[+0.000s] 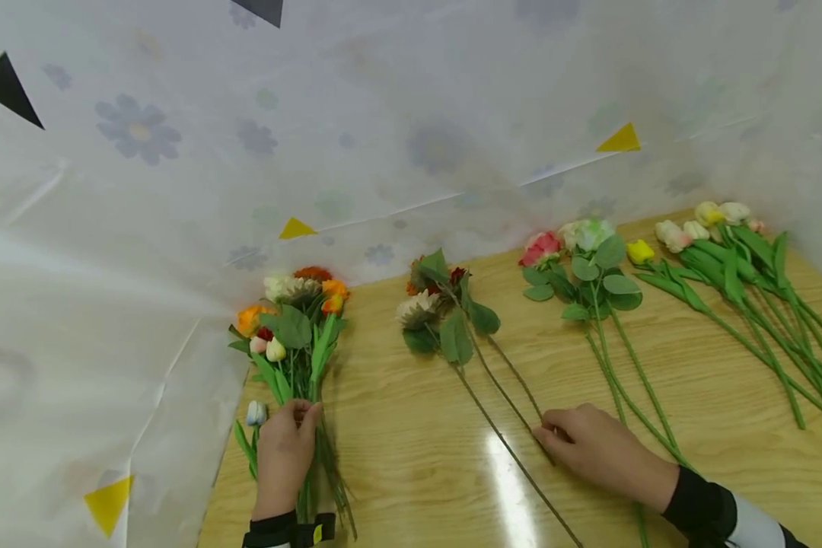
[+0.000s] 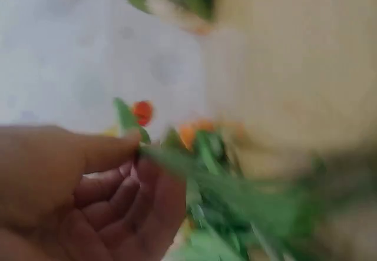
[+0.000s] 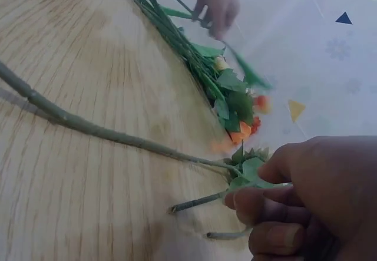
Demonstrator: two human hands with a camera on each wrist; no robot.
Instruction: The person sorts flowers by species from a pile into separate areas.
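The left hand [image 1: 284, 454] curls round the stems of a mixed bunch of flowers [image 1: 294, 323] at the table's [image 1: 411, 449] left edge — the right hand [image 1: 592, 449], fingers bent, pinches a brown stem [image 1: 514, 403] lying mid-table.

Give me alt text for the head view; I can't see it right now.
The left hand grips the stems of a mixed bunch at the table's left edge, while the right hand rests on two long stems. Further right lie roses and tulips, against a flowered white backdrop.
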